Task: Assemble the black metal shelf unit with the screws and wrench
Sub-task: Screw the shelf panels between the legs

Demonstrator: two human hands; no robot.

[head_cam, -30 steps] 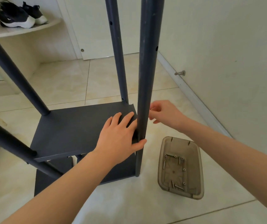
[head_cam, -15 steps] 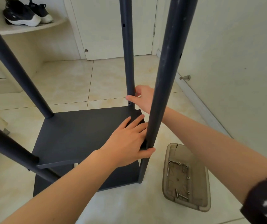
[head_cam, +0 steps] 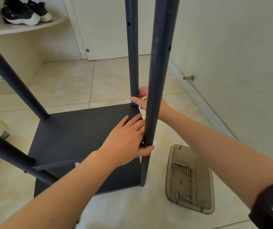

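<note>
At the near right corner of the shelf panel, the left hand lays its fingers flat and hooks its thumb round the near post, likely steadying the joint. The right hand curls round the far post at its base. Spare screws lie in the tray at right.

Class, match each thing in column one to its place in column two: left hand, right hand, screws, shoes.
Column one:
1 left hand
2 right hand
3 screws
4 shoes

Column two:
A in the tray on the floor
B on the wall ledge
C at the foot of the far post
D on the shelf board, thumb round the near post

Pairs: 1-D, 2-C, 3-A, 4-B
</note>
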